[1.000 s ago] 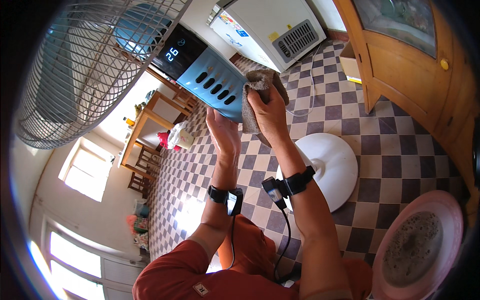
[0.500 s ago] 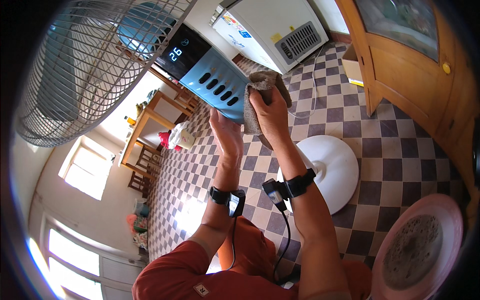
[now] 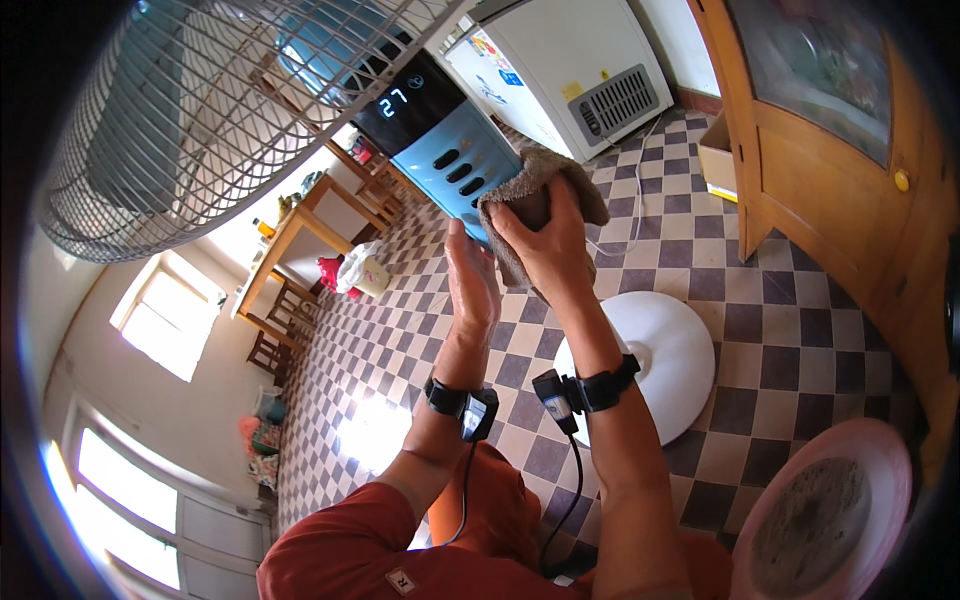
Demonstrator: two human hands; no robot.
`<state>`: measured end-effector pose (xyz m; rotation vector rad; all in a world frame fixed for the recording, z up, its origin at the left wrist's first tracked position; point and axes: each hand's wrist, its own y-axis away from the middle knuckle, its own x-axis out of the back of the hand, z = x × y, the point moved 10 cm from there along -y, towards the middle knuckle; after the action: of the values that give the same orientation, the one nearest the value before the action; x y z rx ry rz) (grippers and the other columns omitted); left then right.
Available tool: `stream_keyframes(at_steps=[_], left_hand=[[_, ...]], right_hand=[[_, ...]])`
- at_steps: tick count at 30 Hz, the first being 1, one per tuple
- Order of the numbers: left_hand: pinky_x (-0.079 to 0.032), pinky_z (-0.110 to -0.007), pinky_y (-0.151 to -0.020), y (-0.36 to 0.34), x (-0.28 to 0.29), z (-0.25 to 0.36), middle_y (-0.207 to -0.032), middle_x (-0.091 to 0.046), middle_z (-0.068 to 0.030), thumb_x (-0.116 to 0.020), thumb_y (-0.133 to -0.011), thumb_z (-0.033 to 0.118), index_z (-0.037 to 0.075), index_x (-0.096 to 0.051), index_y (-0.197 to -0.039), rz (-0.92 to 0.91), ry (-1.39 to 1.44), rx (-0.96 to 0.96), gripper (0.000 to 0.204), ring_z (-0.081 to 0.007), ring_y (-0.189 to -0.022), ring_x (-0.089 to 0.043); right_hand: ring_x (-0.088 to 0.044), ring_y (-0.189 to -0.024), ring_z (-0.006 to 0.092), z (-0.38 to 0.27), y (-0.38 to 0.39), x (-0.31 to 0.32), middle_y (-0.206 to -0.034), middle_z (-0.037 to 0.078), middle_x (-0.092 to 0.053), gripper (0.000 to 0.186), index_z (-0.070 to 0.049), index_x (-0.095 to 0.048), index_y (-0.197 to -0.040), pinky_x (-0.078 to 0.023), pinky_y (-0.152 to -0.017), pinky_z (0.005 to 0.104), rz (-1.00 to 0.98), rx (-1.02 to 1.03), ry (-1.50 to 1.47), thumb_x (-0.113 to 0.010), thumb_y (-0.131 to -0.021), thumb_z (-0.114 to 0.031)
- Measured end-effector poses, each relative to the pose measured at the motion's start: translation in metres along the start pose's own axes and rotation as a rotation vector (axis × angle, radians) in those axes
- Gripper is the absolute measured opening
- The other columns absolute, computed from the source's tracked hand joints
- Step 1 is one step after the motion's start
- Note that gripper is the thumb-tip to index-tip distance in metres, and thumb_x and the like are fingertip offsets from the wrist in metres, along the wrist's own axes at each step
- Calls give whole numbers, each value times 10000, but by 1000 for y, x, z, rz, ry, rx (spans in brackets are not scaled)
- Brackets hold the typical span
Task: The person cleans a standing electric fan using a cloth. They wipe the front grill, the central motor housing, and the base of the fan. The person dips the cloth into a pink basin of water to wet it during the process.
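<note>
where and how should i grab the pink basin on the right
The pink basin is probably best held by its wide rim at two opposite sides, coming from above: it is round and open, and the rim stands above the bubbly liquid, so a level lift should spill least. The right hand would first have to free itself of the cloth.

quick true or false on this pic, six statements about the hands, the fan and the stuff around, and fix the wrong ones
1. The right hand holds a grey-brown cloth at the blue fan housing. True.
2. The left hand grips the cloth too. False: it is open, beside the housing.
3. The display panel is lit. True.
4. The round base is black. False: it is white.
5. The pink basin is at lower right. True.
6. The wooden cabinet is on the left. False: it is on the right.
</note>
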<state>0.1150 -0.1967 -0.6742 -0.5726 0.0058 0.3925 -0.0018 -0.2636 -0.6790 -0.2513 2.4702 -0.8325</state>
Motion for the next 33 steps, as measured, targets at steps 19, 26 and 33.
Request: stream_keyframes(at_steps=[19,26,33], left_hand=[[-251,-375,-1095,3,12,-9,-1404,-382,-126,-354,-948,504,11,-304,-1394,53,-18,45,667,-237,-1296,-366],[-216,-367,-1111,5,13,-11,-1427,-354,-116,-357,-948,505,19,-288,-1406,82,-25,90,671,-239,-1318,-333],[-270,-378,-1091,4,6,-8,-1397,-388,-122,-343,-952,501,20,-293,-1398,26,-10,63,658,-242,-1287,-382]], right_hand=[[-500,-1064,404,-3,-2,-2,-1153,270,-488,630,34,-482,-1161,-404,-922,471,40,-44,-16,-743,-704,-311],[-495,-1075,402,-7,-1,-2,-1159,274,-485,620,31,-483,-1159,-400,-928,472,59,-46,23,-739,-710,-311],[-484,-1094,400,-4,0,-2,-1180,274,-472,635,29,-466,-1175,-387,-947,469,58,-61,42,-735,-712,-312]])
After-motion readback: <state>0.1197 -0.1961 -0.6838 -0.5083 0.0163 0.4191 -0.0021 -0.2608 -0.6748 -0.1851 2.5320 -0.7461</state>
